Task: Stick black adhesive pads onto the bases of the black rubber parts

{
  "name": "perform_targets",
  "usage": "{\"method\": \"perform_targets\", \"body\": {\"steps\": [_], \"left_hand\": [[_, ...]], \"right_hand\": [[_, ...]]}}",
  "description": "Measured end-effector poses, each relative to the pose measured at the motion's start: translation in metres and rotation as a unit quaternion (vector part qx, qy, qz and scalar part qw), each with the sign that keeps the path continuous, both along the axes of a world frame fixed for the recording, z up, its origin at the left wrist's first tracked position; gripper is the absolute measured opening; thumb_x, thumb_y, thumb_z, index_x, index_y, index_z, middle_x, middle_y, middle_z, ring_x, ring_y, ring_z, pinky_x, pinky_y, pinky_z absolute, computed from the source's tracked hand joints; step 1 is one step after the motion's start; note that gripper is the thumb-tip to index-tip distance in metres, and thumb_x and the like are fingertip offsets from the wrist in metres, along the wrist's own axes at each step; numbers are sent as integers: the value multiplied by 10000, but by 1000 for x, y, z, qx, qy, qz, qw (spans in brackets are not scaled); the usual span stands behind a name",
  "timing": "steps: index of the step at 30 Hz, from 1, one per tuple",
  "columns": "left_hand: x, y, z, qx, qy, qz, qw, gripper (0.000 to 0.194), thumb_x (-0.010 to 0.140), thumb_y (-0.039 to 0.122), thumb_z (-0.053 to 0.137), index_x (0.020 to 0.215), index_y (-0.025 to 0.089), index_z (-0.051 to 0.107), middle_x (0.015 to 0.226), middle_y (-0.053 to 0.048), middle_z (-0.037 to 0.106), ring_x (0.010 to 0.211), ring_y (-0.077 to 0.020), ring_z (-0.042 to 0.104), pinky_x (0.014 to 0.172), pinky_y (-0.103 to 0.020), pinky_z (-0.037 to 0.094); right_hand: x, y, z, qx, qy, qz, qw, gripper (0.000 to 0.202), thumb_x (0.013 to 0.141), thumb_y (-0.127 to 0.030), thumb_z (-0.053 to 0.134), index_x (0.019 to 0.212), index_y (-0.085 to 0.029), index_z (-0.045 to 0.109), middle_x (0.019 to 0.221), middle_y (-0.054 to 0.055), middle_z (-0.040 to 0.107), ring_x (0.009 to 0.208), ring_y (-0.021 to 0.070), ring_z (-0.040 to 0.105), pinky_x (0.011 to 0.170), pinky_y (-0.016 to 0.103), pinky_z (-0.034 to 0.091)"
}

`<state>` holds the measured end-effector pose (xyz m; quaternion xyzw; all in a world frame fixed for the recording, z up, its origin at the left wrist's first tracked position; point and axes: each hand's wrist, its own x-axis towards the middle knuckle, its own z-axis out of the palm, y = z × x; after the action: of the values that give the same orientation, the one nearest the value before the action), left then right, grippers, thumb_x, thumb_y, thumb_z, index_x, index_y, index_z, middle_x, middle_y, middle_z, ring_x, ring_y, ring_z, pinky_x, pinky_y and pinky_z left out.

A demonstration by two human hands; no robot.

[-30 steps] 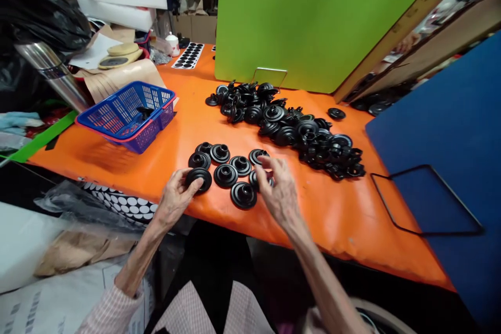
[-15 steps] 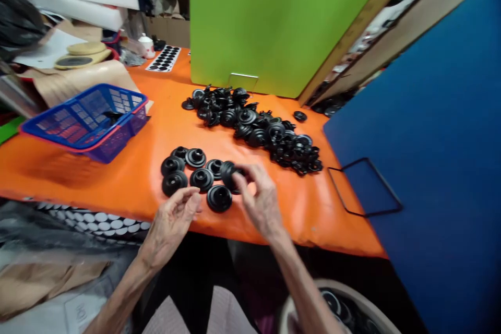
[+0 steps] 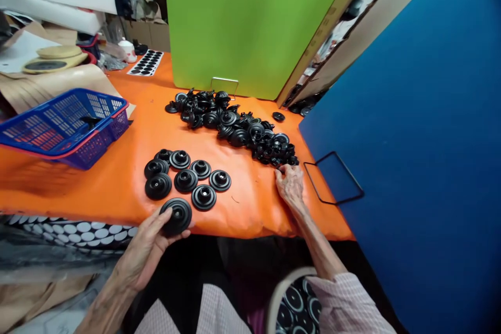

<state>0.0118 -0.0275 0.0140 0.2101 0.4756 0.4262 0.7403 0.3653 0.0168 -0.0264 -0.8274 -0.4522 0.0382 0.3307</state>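
The left hand (image 3: 151, 244) grips a black disc (image 3: 179, 215), its face stepped in concentric rings around a small centre, at the orange table's (image 3: 250, 209) near edge. The right hand's (image 3: 290, 183) grasp, by the black heap (image 3: 235, 128), I cannot tell.

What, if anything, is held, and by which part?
The left hand holds a black disc by its edge. The right hand is at the black pile; its grip cannot be told.

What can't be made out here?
Head view:
Whether the right hand grips anything: its own back hides this.
Underside of the disc in the left hand: turned away.
Left end of the blue basket: beyond the picture edge.
Right side of the pale tub: behind the sleeve.
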Motion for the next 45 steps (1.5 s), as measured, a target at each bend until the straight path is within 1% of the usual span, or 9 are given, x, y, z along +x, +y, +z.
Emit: {"method": "perform_targets", "body": {"steps": [7, 14, 18, 23, 31, 35, 37, 41, 45], "left_hand": [[4, -2, -4, 33, -25, -50, 998, 248, 794, 319, 695, 948, 125, 692, 1019, -94, 703, 892, -235, 686, 772, -358, 572], [3, -8, -6, 50, -29, -56, 997, 289, 800, 329, 683, 984, 107, 655, 987, -107, 694, 904, -250, 682, 792, -375, 554], [7, -14, -11, 63, -11, -59, 996, 316, 794, 345, 690, 999, 108, 649, 975, -100, 685, 879, -220, 666, 802, -380, 555], [16, -21, -13, 110, 29, -69, 991, 316, 808, 360, 673, 1026, 133, 641, 1037, -88, 668, 937, -215, 638, 806, -373, 564], [20, -24, -15, 140, 63, -76, 985, 361, 816, 417, 652, 1067, 158, 646, 1091, -77, 679, 1000, -224, 640, 831, -319, 546], [18, -24, -16, 153, 75, -84, 982, 359, 796, 410, 686, 1049, 158, 649, 1094, -75, 676, 1046, -222, 618, 925, -325, 499], [16, -24, -13, 138, 50, -86, 985, 382, 745, 366, 746, 1038, 142, 644, 1093, -85, 672, 1053, -233, 614, 935, -345, 496], [14, -23, -9, 97, -19, -90, 991, 436, 721, 315, 768, 1093, 142, 618, 1151, -107, 651, 1032, -250, 633, 848, -377, 545], [11, -23, -10, 115, -18, -95, 989, 421, 734, 278, 763, 1101, 138, 610, 1106, -106, 681, 1015, -237, 651, 841, -348, 549]], "right_hand": [[-26, -39, -2, -115, 17, 228, 967, 260, 886, -406, 400, 785, -233, 566, 740, 40, 642, 680, 204, 598, 649, 322, 452], [-39, -52, -13, -56, -70, 248, 965, 271, 869, -399, 427, 963, -228, 615, 888, 108, 594, 750, 250, 598, 703, 404, 493], [-95, -79, 11, 6, 47, 262, 964, 302, 880, -423, 513, 1093, -222, 588, 900, 71, 601, 750, 211, 606, 730, 378, 516], [-179, -100, 34, 100, 153, 342, 922, 200, 912, -277, 545, 1107, -248, 574, 913, 31, 582, 760, 159, 589, 718, 311, 537], [-202, -101, 20, 100, 138, 330, 928, 278, 903, -238, 543, 1175, -273, 586, 1002, 59, 592, 794, 177, 625, 734, 350, 583], [-206, -109, 18, 89, 126, 335, 929, 362, 920, -232, 493, 1269, -304, 557, 1153, 90, 582, 1024, 222, 625, 836, 393, 578], [-206, -111, 20, 70, 169, 338, 923, 389, 937, -250, 463, 1318, -304, 516, 1209, 83, 581, 1053, 214, 619, 893, 412, 555], [-203, -108, 21, 18, 283, 251, 925, 420, 912, -450, 504, 1282, -251, 533, 1162, 86, 620, 966, 216, 631, 889, 442, 533], [-206, -103, 17, -34, 404, 239, 882, 428, 863, -557, 540, 1124, -223, 604, 1041, 69, 675, 952, 228, 636, 881, 432, 521]]}}
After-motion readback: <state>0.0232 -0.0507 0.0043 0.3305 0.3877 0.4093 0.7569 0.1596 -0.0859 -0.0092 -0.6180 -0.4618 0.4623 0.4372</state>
